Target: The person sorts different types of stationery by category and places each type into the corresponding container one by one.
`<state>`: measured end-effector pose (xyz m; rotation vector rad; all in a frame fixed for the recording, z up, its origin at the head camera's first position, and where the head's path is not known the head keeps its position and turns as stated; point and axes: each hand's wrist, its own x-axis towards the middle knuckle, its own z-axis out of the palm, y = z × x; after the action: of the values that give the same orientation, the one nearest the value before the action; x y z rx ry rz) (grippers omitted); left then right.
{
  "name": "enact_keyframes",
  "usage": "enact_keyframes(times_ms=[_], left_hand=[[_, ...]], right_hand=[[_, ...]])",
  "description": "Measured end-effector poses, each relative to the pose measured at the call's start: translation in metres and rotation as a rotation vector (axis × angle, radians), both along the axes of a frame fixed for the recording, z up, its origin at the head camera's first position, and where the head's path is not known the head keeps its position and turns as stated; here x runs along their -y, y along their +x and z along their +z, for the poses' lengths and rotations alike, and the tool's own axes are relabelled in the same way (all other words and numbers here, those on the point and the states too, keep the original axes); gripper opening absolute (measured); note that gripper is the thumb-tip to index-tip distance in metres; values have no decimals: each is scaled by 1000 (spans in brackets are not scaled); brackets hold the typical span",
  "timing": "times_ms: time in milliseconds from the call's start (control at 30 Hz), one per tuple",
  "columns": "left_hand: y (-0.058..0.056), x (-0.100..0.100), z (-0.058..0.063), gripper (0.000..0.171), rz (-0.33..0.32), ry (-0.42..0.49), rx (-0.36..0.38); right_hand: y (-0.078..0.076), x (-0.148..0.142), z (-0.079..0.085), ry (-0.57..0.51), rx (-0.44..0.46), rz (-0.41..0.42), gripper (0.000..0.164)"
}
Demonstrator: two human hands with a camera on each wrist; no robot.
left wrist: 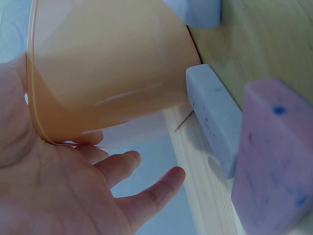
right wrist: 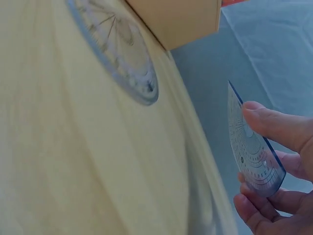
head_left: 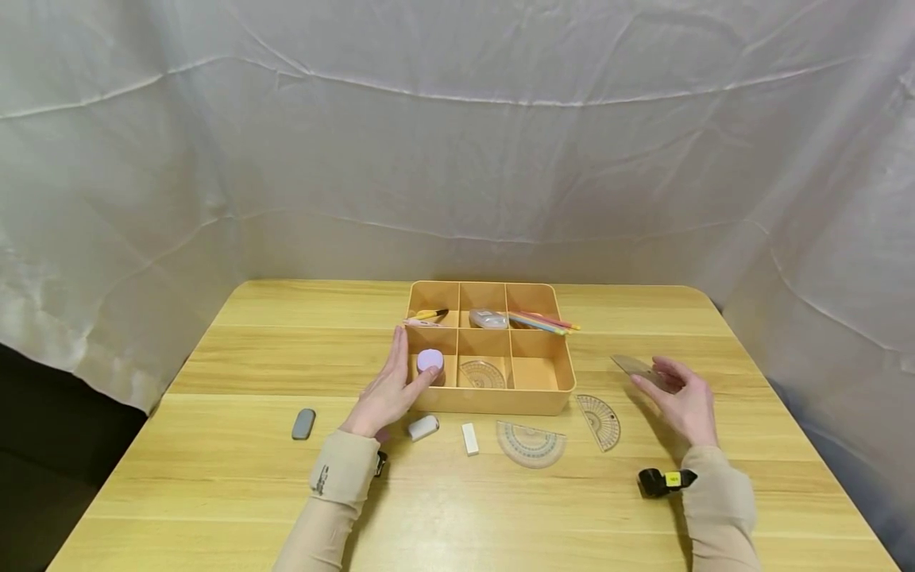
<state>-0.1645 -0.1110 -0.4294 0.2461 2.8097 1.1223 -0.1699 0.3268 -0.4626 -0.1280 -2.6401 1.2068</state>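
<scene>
Grip, right hand [head_left: 682, 401]: grasping. I have the thumb on one edge of the clear protractor [right wrist: 257, 156] and the other fingers curled beneath it. In the head view this protractor sits right of the frame's centre, tilted and apparently clear of the table [head_left: 214, 477].

Grip, left hand [head_left: 386, 393]: clasping the tray [head_left: 493, 401] at its lower-left corner, at the centre of the frame. The thumb reaches over the wall, next to the purple-topped item [head_left: 430, 360]; the other fingers lie along the outside.

Step in hand (my judgement): carrying one protractor while the tray is steadied. A further protractor [head_left: 483, 375] lies in the lower-middle compartment. Two more lie on the table below the tray in the frame: a broad protractor [head_left: 532, 445] and, near the tray's lower-right corner, a smaller protractor [head_left: 599, 422].

Next move (my judgement): if I take the held piece toward the tray, the path runs leftward across the frame. It calls for enough height to clear the tray's right wall and the pencils [head_left: 543, 321] that overhang it at upper right. Keep the pinch light but firm, since thin, smooth plastic may slip or rotate.
</scene>
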Motion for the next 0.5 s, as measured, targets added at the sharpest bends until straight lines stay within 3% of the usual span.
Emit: enact_keyframes(times_ms=[500], left_hand=[[0, 1, 0, 90, -6, 0, 0]], right_hand=[[0, 19, 21, -22, -80, 57, 60]])
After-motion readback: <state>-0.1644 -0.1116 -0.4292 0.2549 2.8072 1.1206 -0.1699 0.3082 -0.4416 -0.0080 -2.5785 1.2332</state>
